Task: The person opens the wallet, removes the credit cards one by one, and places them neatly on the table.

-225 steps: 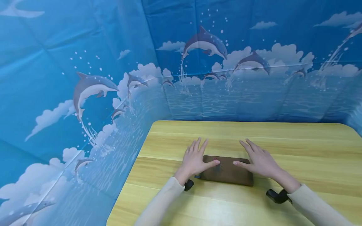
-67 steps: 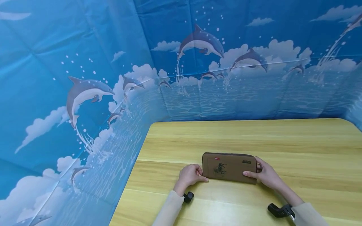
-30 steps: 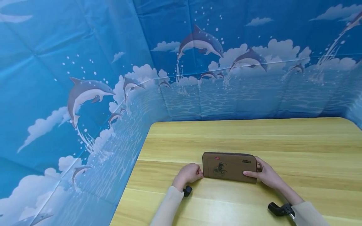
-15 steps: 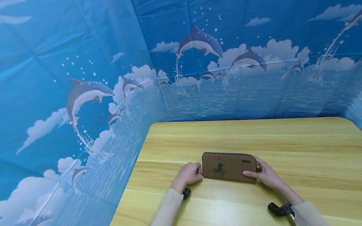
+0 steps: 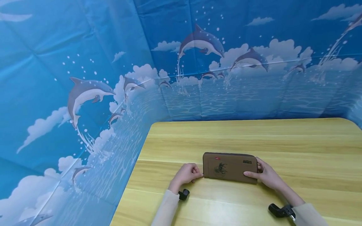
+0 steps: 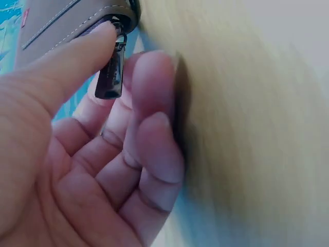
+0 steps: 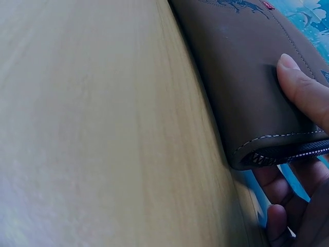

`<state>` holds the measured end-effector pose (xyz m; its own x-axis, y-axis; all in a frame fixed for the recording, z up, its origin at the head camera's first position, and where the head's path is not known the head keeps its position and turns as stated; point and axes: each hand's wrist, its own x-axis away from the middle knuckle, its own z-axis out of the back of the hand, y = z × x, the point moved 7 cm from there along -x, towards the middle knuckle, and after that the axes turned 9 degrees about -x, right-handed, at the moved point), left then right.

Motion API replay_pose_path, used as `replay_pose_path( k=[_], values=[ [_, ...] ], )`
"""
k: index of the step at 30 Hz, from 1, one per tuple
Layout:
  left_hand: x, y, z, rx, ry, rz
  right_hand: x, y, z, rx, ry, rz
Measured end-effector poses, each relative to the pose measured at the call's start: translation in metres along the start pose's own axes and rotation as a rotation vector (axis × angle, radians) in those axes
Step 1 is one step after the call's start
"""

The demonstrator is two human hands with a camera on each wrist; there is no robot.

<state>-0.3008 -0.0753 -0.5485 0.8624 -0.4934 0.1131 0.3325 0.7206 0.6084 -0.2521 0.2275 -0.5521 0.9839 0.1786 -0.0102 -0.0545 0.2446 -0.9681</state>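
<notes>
My right grip (image 5: pixel 265 174) holds one end of the brown wallet (image 5: pixel 233 168), thumb across its front face and fingers round behind. The wallet stands on its long edge on the table (image 5: pixel 254 135), stretching from there towards my left grip (image 5: pixel 186 173). That one is curled at the wallet's nearest lower corner and seems to pinch the metal zip pull (image 6: pixel 110 80), though overlapping fingers make the exact contact hard to judge. Beyond both hangs a blue dolphin backdrop (image 5: pixel 254 94).
</notes>
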Motion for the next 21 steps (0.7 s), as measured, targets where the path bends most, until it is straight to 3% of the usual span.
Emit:
replay_pose_path(
  k=[8, 21],
  values=[
    [0.0035, -0.0030, 0.0010, 0.144, 0.022, 0.055, 0.0006, 0.0015, 0.0004, -0.017, 0.002, 0.010],
    [0.0087, -0.0075, 0.0045, 0.003, -0.022, 0.153, 0.0037, 0.0026, 0.0009, 0.011, 0.021, 0.005]
  ],
)
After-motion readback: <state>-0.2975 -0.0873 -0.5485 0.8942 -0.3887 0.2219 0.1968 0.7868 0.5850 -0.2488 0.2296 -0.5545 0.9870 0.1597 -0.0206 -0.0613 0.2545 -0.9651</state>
